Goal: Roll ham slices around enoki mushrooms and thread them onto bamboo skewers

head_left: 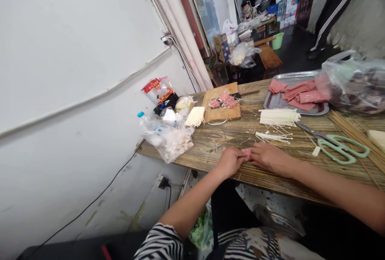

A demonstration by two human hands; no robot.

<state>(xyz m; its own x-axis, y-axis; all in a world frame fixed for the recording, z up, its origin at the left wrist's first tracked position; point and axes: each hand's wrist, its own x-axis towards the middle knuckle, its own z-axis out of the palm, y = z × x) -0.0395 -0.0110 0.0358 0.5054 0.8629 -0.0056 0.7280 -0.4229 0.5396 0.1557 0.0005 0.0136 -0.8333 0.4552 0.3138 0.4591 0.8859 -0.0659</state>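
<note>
My left hand [230, 161] and my right hand [266, 156] meet on the wooden table [228, 134], near its front edge. Both hands have their fingers closed on a small pink meat roll [246, 153] pinched between them. A loose bunch of white enoki mushrooms [273, 136] lies just beyond my right hand. A larger trimmed bunch [279, 117] lies farther back.
A metal tray [276, 100] with pink meat slices [300, 93] sits at the back right beside a plastic bag [355, 83]. Green scissors [341, 147] lie to the right. A cutting board [221, 103] holds finished skewers [225, 100]. Bags [168, 136] crowd the left end. People are in the background.
</note>
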